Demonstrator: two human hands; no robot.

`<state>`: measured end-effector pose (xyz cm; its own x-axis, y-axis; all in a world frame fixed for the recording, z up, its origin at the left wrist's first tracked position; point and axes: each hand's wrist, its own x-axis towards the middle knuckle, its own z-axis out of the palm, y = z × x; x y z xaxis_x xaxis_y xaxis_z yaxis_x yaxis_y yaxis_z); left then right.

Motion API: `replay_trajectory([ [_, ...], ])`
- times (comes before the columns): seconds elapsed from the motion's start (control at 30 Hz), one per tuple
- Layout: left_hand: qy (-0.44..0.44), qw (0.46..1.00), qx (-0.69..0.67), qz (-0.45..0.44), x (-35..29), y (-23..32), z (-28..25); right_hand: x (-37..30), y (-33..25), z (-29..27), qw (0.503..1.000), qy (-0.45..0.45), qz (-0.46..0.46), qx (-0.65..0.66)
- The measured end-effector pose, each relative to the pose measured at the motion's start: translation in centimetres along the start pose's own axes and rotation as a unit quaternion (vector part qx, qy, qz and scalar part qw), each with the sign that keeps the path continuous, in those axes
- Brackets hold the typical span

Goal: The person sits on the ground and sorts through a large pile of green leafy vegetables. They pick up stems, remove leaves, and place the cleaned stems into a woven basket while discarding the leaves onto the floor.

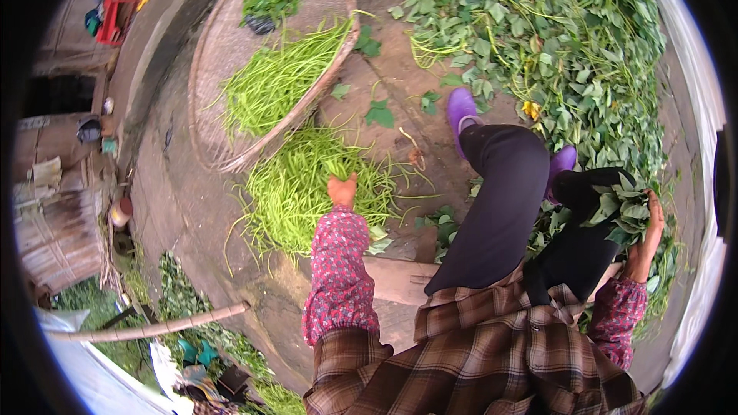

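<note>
My left hand reaches down into a pile of thin green stems lying on the ground, its fingers buried among them, so its grip is hidden. My right hand rests by my right knee and holds a bunch of leafy green vines. I sit on a low wooden bench, legs in dark trousers, feet in purple shoes.
A wide woven bamboo tray stands tilted behind the pile, holding more green stems and some leaves. A large heap of leafy vines covers the ground at the right. A bamboo pole lies at the lower left. Clutter sits along the left edge.
</note>
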<state>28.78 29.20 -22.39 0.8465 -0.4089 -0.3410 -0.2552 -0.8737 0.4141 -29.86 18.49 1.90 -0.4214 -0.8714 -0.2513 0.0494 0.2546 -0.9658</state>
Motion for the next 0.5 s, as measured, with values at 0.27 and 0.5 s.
replay_trajectory([
  [0.27, -0.015, 0.995, 0.065, 0.079, 1.4, 0.9, 4.5, 1.8, -4.3, -11.1, 0.992, 0.118, -0.048, -0.025],
  [0.5, -0.109, 0.989, 0.035, 0.09, 0.4, 3.5, 8.6, 1.5, -5.4, -8.5, 0.94, 0.07, -0.141, -0.304],
])
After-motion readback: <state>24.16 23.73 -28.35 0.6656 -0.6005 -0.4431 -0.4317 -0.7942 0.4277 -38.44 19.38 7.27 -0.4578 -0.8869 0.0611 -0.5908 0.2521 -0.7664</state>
